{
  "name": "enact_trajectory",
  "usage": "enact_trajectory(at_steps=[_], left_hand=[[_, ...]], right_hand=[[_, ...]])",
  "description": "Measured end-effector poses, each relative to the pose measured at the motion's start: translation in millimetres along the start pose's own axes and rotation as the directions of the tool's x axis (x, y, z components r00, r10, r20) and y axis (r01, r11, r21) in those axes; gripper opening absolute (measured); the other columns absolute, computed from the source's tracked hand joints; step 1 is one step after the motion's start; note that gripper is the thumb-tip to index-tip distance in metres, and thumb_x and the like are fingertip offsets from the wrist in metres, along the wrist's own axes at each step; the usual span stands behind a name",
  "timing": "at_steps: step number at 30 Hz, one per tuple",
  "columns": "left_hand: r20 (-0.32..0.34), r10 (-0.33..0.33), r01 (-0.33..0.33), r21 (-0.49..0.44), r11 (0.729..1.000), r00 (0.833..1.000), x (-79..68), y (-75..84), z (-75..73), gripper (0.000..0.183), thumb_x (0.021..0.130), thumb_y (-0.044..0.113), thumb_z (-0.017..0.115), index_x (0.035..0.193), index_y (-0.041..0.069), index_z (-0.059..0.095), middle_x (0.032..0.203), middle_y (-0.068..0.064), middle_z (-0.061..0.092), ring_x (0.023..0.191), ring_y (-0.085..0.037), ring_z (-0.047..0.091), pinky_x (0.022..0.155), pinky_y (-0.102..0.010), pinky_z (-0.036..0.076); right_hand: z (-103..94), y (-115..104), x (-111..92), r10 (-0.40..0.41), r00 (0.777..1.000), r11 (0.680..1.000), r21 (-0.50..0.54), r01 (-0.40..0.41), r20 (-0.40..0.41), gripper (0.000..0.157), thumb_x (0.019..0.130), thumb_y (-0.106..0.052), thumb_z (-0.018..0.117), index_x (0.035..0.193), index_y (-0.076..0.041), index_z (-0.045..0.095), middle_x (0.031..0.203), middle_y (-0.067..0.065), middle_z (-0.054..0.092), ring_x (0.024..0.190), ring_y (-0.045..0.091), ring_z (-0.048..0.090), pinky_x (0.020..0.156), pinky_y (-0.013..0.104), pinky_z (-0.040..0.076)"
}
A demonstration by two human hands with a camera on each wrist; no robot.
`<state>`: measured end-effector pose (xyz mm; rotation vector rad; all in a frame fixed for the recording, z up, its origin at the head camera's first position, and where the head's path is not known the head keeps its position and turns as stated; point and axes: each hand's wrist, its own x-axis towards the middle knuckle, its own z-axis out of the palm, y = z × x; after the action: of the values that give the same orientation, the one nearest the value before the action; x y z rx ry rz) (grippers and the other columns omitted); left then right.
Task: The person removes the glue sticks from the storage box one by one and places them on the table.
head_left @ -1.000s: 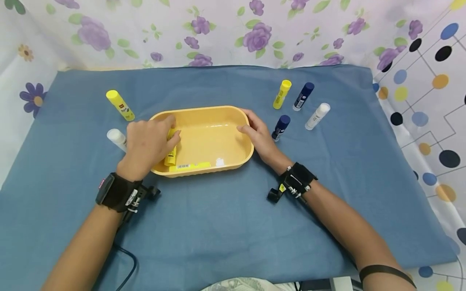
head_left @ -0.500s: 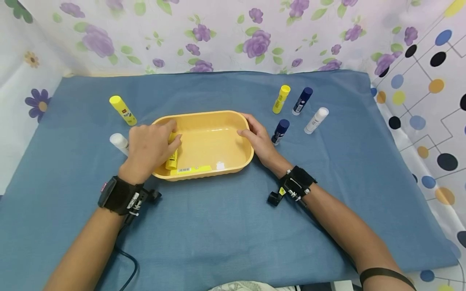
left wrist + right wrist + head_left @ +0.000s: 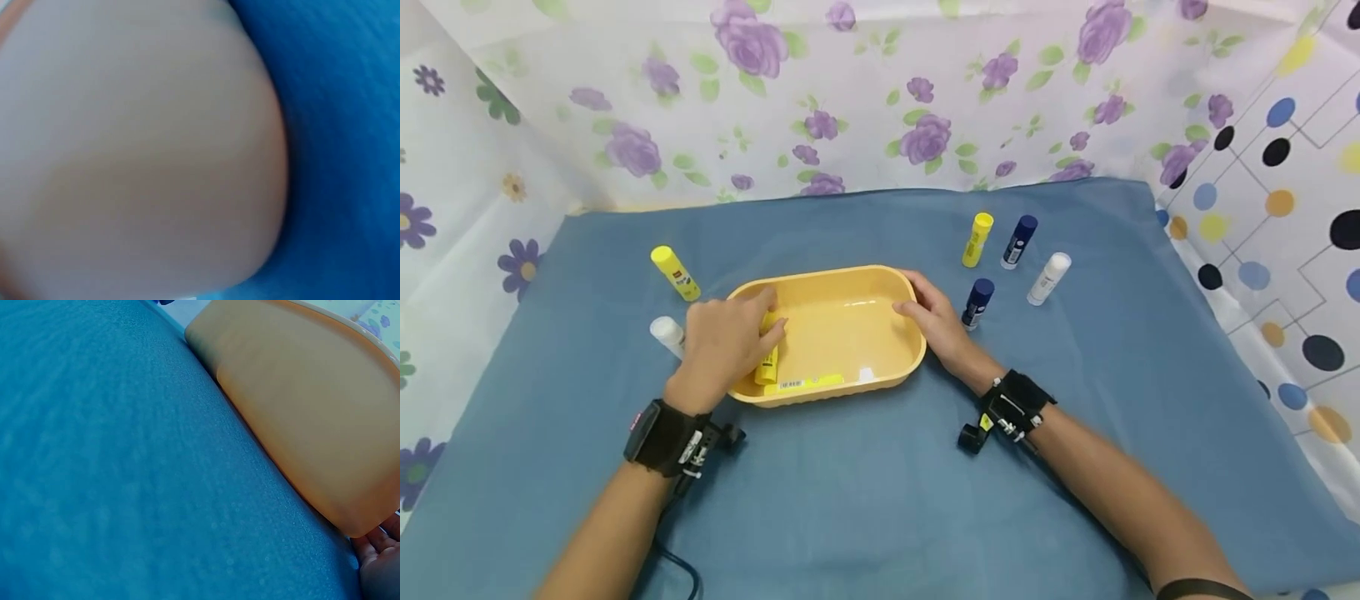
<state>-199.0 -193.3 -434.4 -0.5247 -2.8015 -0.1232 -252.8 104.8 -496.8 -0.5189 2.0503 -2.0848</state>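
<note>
A shallow yellow plastic tray (image 3: 842, 279) sits on the blue cloth. At its left end my left hand (image 3: 726, 342) reaches over the rim, thumb and index finger around a yellow glue stick (image 3: 767, 368); the other fingers are hidden. Along the near wall inside lies a second yellow glue stick (image 3: 808, 383) with a barcode. My right hand (image 3: 940, 325) grips the tray's right end, thumb over the rim and fingers outside. In the right wrist view, fingertips (image 3: 380, 539) touch the tray's outer wall (image 3: 300, 406). Blurred skin fills most of the left wrist view.
Left of the tray stand a yellow glue stick (image 3: 675, 273) and a white one (image 3: 667, 335), partly behind my left hand. To the right are another yellow (image 3: 977, 240), two dark blue (image 3: 1018, 242) and a white glue stick (image 3: 1048, 278). Flowered curtain (image 3: 925, 142) borders the back.
The head view has tilted up, so everything sits lower and slightly to the right in the picture. Both hands keep their places at the tray, and the glue sticks stay where they were.
</note>
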Motion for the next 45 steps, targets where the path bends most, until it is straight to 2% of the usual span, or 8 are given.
enact_trajectory(at_steps=[5, 10, 16, 23, 31, 35, 40, 45], left_hand=[[0.111, 0.007, -0.013, 0.056, 0.998, 0.994, -9.8, 6.1, 4.3, 0.039, 0.090, 0.037, 0.076, 0.111, 0.007, 0.062, 0.050, 0.001, 0.028, 0.041, -0.018, 0.029, 0.046, -0.031, 0.016], [0.133, 0.010, -0.018, 0.060, 0.998, 0.991, -12.8, 9.6, 7.2, 0.038, 0.089, 0.034, 0.077, 0.111, 0.007, 0.062, 0.050, 0.002, 0.026, 0.041, -0.015, 0.026, 0.046, -0.030, 0.015], [0.190, -0.069, 0.083, -0.066, 0.994, 0.979, -10.2, 3.3, 4.5, 0.032, 0.087, 0.030, 0.073, 0.111, 0.013, 0.060, 0.052, 0.001, 0.034, 0.044, -0.020, 0.034, 0.046, -0.032, 0.019], [0.212, -0.077, 0.122, -0.211, 0.970, 0.974, -7.2, -2.9, -11.7, 0.033, 0.090, 0.029, 0.072, 0.114, 0.012, 0.055, 0.064, -0.002, 0.049, 0.048, -0.019, 0.040, 0.045, -0.031, 0.025], [0.258, -0.086, 0.168, -0.313, 0.935, 0.962, -6.6, -10.2, -45.1, 0.039, 0.090, 0.025, 0.074, 0.123, 0.011, 0.058, 0.096, -0.010, 0.068, 0.070, -0.023, 0.059, 0.056, -0.035, 0.044], [0.205, -0.108, 0.173, -0.331, 0.928, 0.973, -10.6, -15.3, -68.4, 0.036, 0.092, 0.024, 0.075, 0.121, 0.013, 0.057, 0.105, -0.012, 0.070, 0.079, -0.024, 0.065, 0.060, -0.038, 0.047], [0.008, -0.143, 0.136, -0.363, 0.922, 0.990, -17.3, -30.5, -98.6, 0.035, 0.091, 0.017, 0.076, 0.118, 0.010, 0.055, 0.107, -0.012, 0.069, 0.079, -0.026, 0.067, 0.060, -0.032, 0.045], [-0.098, -0.236, 0.186, -0.364, 0.912, 0.967, -27.6, -52.5, -122.3, 0.037, 0.090, 0.013, 0.075, 0.118, 0.003, 0.053, 0.104, -0.021, 0.069, 0.080, -0.038, 0.068, 0.055, -0.013, 0.040]], right_hand=[[1.8, 10, -6, 0.030, 1.000, 1.000, -0.007, -0.030, 0.003, 0.045, 0.100, -0.007, 0.054, 0.145, -0.010, 0.051, 0.135, 0.014, 0.057, 0.116, 0.031, 0.059, 0.089, 0.034, 0.055], [0.4, 13, -11, 0.048, 0.999, 0.999, -0.018, -0.048, 0.009, 0.045, 0.101, -0.006, 0.054, 0.146, -0.010, 0.051, 0.138, 0.013, 0.056, 0.119, 0.030, 0.059, 0.091, 0.034, 0.054], [0.7, 10, -9, 0.047, 0.999, 0.999, -0.026, -0.047, 0.007, 0.045, 0.101, -0.008, 0.055, 0.146, -0.011, 0.051, 0.139, 0.011, 0.056, 0.121, 0.029, 0.058, 0.096, 0.036, 0.052], [2.5, 7, -6, 0.040, 0.999, 0.999, -0.011, -0.039, 0.014, 0.045, 0.102, -0.006, 0.054, 0.146, -0.010, 0.051, 0.139, 0.013, 0.055, 0.122, 0.031, 0.057, 0.098, 0.041, 0.051], [5.1, 3, -2, 0.026, 1.000, 0.999, -0.020, -0.026, 0.005, 0.045, 0.100, -0.005, 0.054, 0.145, -0.010, 0.052, 0.138, 0.011, 0.056, 0.120, 0.028, 0.057, 0.095, 0.032, 0.051], [5.5, 3, -2, 0.020, 1.000, 1.000, -0.021, -0.020, 0.002, 0.045, 0.100, -0.005, 0.054, 0.145, -0.010, 0.052, 0.138, 0.010, 0.056, 0.120, 0.026, 0.057, 0.095, 0.031, 0.051], [3.9, 2, 0, 0.009, 1.000, 1.000, -0.022, -0.009, -0.002, 0.045, 0.100, -0.004, 0.054, 0.144, -0.011, 0.052, 0.138, 0.010, 0.056, 0.120, 0.027, 0.057, 0.096, 0.034, 0.051], [1.3, 2, 0, 0.008, 1.000, 1.000, -0.014, -0.008, -0.005, 0.044, 0.101, -0.005, 0.054, 0.145, -0.010, 0.052, 0.139, 0.012, 0.055, 0.120, 0.027, 0.057, 0.097, 0.036, 0.050]])
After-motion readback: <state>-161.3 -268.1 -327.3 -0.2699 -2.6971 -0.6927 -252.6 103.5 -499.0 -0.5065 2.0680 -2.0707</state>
